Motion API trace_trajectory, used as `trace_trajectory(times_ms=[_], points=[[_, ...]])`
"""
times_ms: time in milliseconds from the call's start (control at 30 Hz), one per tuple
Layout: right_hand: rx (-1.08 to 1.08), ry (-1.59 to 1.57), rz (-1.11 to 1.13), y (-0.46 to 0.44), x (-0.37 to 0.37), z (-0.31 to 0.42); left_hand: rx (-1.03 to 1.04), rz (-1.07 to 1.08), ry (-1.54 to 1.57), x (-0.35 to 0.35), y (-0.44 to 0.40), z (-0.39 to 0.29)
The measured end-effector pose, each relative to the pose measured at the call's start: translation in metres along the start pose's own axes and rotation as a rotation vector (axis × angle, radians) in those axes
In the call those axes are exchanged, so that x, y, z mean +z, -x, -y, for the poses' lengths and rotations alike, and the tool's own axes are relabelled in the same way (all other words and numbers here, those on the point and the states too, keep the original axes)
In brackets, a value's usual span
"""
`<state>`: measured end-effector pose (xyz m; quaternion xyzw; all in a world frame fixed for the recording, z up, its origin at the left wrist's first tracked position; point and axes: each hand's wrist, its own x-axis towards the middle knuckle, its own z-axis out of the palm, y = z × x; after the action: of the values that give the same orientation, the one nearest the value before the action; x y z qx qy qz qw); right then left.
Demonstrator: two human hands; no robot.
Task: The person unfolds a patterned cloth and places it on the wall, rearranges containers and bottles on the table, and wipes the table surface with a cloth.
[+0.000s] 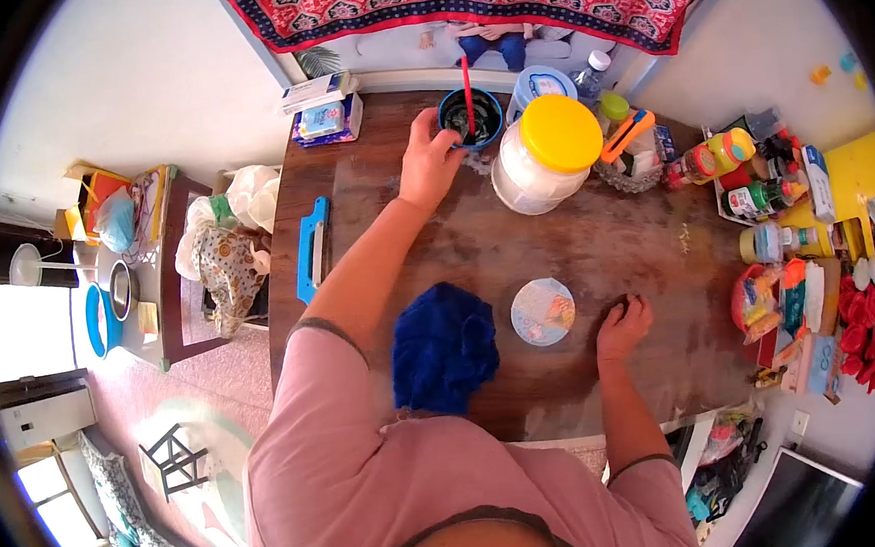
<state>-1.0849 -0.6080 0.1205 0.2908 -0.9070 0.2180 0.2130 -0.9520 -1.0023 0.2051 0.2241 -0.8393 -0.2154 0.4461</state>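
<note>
My left hand [429, 161] reaches to the back of the wooden table and grips the left rim of a blue-rimmed cup [488, 116]. A red stick [468, 93] stands in the cup, which is dark inside. My right hand [623, 330] rests on the table at the right, fingers curled; something small and dark shows by the fingertips, too small to name. Between my arms lie a crumpled dark blue cloth [444, 348] and a round patterned disc [542, 312]. Just right of the cup stands a big white jar with a yellow lid [561, 134].
A blue-handled tool [314, 249] lies at the left table edge. Small boxes [324, 120] sit at the back left. Behind the jar are a blue-lidded tub [543, 84] and a bottle [591, 72]. Bottles and packets [753, 197] crowd the right side.
</note>
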Motion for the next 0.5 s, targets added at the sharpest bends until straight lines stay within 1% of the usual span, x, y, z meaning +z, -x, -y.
trace_trajectory(times_ms=[100,233,300,367,400,500], points=[[-0.004,-0.016,-0.004,0.001,0.002,-0.002,0.002,-0.018,-0.011,-0.033,0.022,-0.001],[-0.051,-0.003,0.003,0.001,0.001,-0.002,0.011,-0.053,-0.149,-0.076,0.055,0.008],[0.012,0.116,0.047,0.001,-0.001,0.001,-0.006,-0.065,-0.165,-0.093,0.07,0.02],[0.023,0.067,0.055,0.002,0.001,-0.001,-0.04,-0.094,-0.212,-0.108,0.081,0.027],[0.048,0.027,0.057,0.002,0.003,-0.002,-0.111,-0.062,-0.218,-0.117,0.087,0.028],[0.03,0.026,0.045,0.002,0.003,-0.003,-0.13,-0.101,-0.29,-0.13,0.096,0.032]])
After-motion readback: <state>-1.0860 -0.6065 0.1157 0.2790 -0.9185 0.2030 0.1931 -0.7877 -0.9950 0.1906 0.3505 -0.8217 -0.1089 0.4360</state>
